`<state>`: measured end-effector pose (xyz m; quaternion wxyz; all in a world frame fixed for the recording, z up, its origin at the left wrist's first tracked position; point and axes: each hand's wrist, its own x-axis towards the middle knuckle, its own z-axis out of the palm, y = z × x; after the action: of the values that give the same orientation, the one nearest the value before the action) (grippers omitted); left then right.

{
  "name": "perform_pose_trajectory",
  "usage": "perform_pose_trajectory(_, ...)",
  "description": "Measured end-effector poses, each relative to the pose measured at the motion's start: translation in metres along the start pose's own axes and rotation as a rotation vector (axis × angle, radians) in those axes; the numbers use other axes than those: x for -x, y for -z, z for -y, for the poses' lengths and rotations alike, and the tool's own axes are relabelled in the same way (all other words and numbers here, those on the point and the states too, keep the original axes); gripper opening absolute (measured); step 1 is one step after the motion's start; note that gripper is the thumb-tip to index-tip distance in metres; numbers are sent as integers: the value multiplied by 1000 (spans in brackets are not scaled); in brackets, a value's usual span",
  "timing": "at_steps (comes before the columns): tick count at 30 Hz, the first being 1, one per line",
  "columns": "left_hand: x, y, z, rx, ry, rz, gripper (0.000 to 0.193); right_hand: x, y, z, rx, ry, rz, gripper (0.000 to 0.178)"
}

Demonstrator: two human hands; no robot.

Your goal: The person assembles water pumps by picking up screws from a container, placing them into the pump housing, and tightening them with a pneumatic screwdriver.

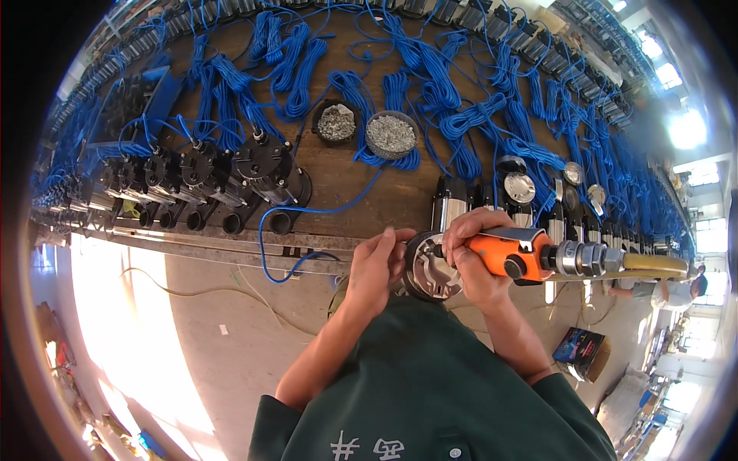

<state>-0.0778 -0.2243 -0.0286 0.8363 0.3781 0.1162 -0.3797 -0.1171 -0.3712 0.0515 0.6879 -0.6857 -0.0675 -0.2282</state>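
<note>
My right hand [480, 257] is wrapped round an orange air screwdriver [503, 255], with a metal fitting and a yellowish hose [653, 265] running off to the right. The tool's front end points left, over a round pump [432, 269] with a black rim and a shiny metal inside, at the table's near edge in front of my body. At the left rim of that pump, my left hand [377, 269] has its fingers curled and thumb and forefinger close together. Whether a small part sits between those fingertips is hidden.
Two bowls of small metal parts, one dark [336, 123] and one grey [392, 135], stand on the wooden table [346, 188]. Black-capped pumps [269, 169] line the left; round metal covers [520, 187] lie right. Blue cable coils [430, 69] spread behind. A box [582, 353] stands on the floor.
</note>
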Motion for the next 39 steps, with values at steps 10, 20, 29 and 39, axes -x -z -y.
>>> perform_pose_trajectory(10, 30, -8, -9, 176, -207, 9, 27, -2, 0, 20, -108, -85, -100, 32)
perform_pose_trajectory(20, 51, -28, -18, -232, -296, 133, 17, -6, 6, 61, -541, 41, -199, 31)
perform_pose_trajectory(29, 50, -40, -19, -611, -460, 218, 10, 4, 27, 62, -607, 19, -278, 32)
perform_pose_trajectory(39, 37, -45, -20, -522, -204, 322, 10, 10, 40, 65, -594, -6, -283, 32)
